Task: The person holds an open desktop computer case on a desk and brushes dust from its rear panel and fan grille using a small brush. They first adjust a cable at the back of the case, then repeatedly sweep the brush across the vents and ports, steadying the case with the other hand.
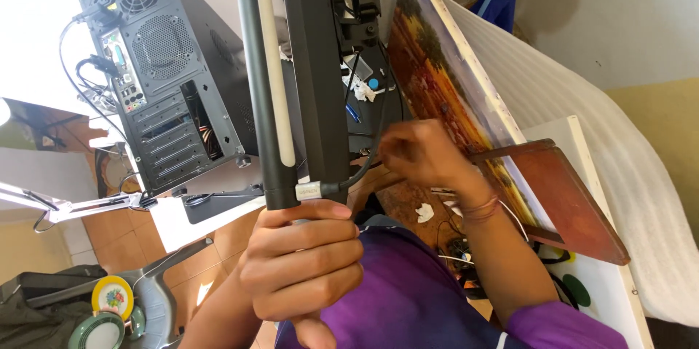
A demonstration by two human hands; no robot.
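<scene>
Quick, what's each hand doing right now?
Left hand: closed around the black pole.
Right hand: fingers bent at the black cable; grip unclear.

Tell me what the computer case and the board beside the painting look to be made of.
Computer case: looks like painted sheet metal, matte dark grey, with punched vent grilles and slot covers at the back. Board leaning by the painting: probably wood or hardboard, reddish-brown, with a dull, slightly worn face and a raised darker rim.
</scene>
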